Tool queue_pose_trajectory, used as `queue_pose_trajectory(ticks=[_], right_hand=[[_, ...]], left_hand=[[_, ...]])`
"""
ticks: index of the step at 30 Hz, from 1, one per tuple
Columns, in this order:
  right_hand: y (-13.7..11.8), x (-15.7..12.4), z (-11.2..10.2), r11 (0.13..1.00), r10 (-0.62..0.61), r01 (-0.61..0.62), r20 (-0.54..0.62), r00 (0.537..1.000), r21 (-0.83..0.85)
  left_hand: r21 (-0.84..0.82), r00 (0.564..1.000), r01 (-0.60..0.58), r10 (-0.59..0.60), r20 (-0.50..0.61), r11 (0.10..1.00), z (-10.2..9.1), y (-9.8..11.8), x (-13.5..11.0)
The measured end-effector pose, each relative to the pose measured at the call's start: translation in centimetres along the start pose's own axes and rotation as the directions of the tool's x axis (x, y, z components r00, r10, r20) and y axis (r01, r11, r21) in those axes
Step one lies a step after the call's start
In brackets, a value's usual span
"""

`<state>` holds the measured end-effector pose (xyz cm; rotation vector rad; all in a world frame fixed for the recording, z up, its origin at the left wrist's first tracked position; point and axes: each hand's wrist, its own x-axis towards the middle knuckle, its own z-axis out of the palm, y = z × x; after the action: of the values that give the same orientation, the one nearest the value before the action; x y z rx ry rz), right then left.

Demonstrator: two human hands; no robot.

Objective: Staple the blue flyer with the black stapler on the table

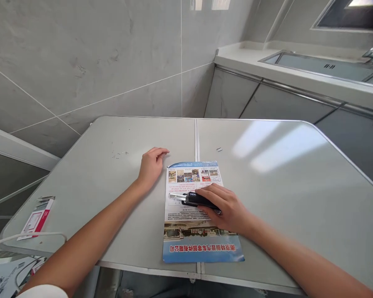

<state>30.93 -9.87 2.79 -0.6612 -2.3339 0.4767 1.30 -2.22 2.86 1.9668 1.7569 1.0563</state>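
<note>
A black and silver stapler (pixel 192 199) lies across a printed colour leaflet (pixel 202 250), its metal end pointing left. My right hand (pixel 225 205) is wrapped round the black rear part from the right. The leaflet rests on the table with photos, text and blue bands, and its large red lettering looks upside down to me. My left hand (pixel 152 165) rests on the tabletop just left of the leaflet's far corner. Its fingers are loosely bent towards the right and nothing shows in them.
The light table (pixel 267 231) has a centre seam. Loose staples (pixel 219 149) lie beyond the leaflet, with small bits (pixel 121 154) farther left. A red and white packet (pixel 37 219) and a white cable (pixel 43 234) are at the left edge. A counter with a sink (pixel 317 66) stands back right.
</note>
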Motion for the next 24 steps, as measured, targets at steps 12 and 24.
queue_pose_trajectory(ticks=[12,24], right_hand=[[0.8,-0.8,0.7,0.987,0.117,-0.110,-0.051,0.992,0.117],[1.7,-1.2,-0.5,0.983,0.129,-0.113,-0.107,0.986,0.147]], left_hand=[[-0.192,0.988,-0.131,0.143,0.051,0.973,-1.3,4.4,-6.5],[-0.260,0.848,-0.455,0.504,0.165,0.852,-1.2,4.7,-6.9]])
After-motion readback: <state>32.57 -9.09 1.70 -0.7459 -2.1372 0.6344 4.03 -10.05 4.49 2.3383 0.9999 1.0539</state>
